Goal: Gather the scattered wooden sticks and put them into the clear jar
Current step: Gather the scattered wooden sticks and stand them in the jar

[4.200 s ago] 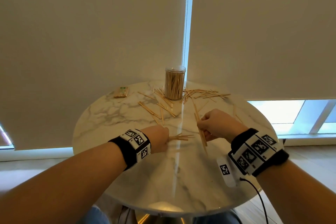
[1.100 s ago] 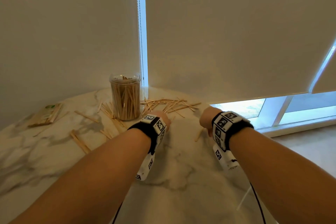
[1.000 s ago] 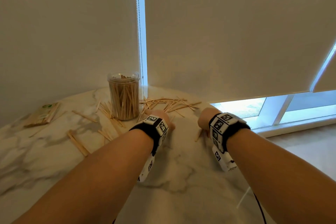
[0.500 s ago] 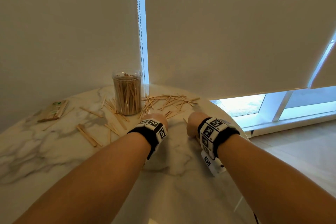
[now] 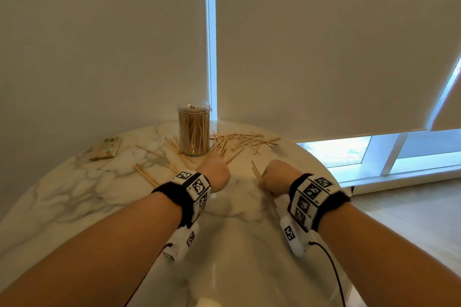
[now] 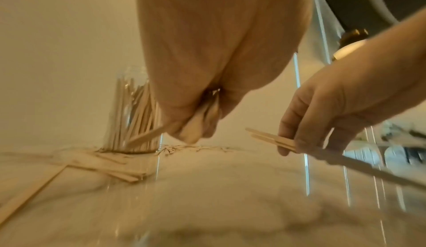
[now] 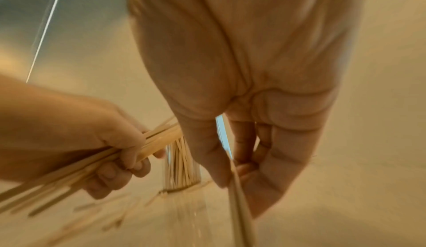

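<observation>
The clear jar (image 5: 193,129), open and packed with upright wooden sticks, stands at the far edge of the round marble table (image 5: 74,194). Loose sticks (image 5: 239,142) lie scattered to its right, and more sticks (image 5: 172,147) lie to its left. My left hand (image 5: 215,172) sits just in front of the jar, fingers curled round a bundle of sticks (image 7: 92,159). Beside it, my right hand (image 5: 274,177) pinches a few long sticks (image 6: 272,139) between thumb and fingers. The jar (image 6: 133,119) rises right behind the left hand's fingers.
A small flat pack of sticks (image 5: 106,148) lies at the table's far left. Roller blinds hang close behind the jar, with a bead chain (image 5: 208,32) between them. The table edge curves away to the right, above the floor and a low window.
Both hands have drawn back a little from the pile right of the jar, toward me, each still holding its sticks. The head view has also tilted, showing more of the table.
</observation>
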